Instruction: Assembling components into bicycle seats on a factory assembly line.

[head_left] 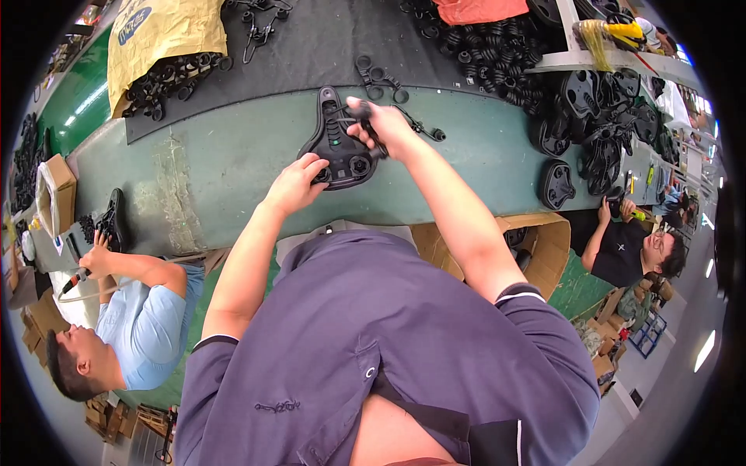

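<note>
Green workbench (458, 175) beneath two converging forearms (454, 210)

A black moulded base (340, 161) lies on it, before the person. The left hand (295, 183) bends its fingers onto the near-left edge, whether gripping I cannot tell; the right hand (385, 129) curls its fingers around a blurred black piece (362, 113).

Both forearms (255, 252) reach forward, left fingers (311, 165) bent, right fingers (355, 102) curled inward.

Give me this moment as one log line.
left hand: touching black saddle-shaped part | right hand: gripping blurred black piece, contact with part unclear | place: green workbench
</note>
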